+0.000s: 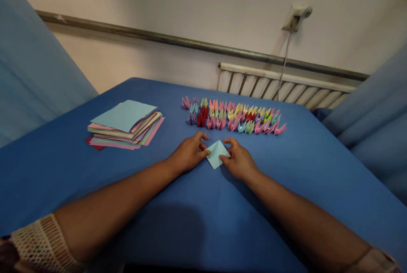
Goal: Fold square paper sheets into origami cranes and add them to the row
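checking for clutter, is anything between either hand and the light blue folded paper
Nothing visible: the left hand and right hand both touch the folded paper at its sides. The rows of origami stand beyond it.

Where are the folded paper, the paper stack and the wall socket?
Folded paper point(215, 156), head view: face's middle.
Paper stack point(125, 115), head view: top sheet.
Wall socket point(290, 18), head view: front plate.

Left sleeve, left curtain cropped; folded paper underside hidden
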Action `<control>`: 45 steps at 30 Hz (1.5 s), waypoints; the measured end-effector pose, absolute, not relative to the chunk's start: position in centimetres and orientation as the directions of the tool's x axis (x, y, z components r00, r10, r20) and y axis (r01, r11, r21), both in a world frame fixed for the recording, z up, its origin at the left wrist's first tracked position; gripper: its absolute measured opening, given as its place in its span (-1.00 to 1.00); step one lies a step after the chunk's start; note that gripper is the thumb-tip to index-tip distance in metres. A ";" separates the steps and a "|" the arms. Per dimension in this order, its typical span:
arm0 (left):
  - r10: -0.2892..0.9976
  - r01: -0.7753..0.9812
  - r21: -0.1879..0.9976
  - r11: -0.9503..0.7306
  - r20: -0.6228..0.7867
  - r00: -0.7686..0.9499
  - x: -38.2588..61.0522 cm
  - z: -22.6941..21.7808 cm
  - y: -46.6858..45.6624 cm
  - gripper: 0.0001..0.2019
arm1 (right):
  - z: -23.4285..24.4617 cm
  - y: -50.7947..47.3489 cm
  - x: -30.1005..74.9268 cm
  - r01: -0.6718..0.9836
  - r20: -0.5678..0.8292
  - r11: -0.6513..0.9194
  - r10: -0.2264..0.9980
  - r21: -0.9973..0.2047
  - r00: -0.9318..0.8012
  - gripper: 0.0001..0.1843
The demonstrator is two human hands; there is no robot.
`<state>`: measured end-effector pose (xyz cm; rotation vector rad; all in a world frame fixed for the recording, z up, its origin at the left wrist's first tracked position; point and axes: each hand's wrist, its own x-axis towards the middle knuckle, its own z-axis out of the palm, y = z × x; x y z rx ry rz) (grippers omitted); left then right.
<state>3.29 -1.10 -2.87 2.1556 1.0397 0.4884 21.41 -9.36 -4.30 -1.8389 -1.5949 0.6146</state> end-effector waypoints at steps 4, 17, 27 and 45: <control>0.688 0.536 0.488 -0.689 0.207 0.696 3.3 -2.8 -1.2 -0.77 | -3.3 -9.9 21.5 0.864 0.204 0.058 0.978 -0.500 0.053 -0.56; 0.294 0.227 0.352 -0.908 0.148 0.944 2.5 -0.8 -2.0 -0.77 | -2.4 -9.8 23.3 0.768 0.134 0.443 0.891 -0.463 -0.433 -0.69; 0.294 0.216 0.352 -0.911 0.185 0.938 3.1 -0.9 -2.2 -0.80 | -2.6 -9.5 23.3 0.779 0.205 0.522 0.853 -0.346 -0.480 -0.82; 0.521 0.397 0.464 -0.791 0.173 0.836 3.8 -2.3 -1.4 -0.82 | -3.7 -8.9 22.8 0.799 0.191 0.329 0.944 -0.502 -0.269 -0.83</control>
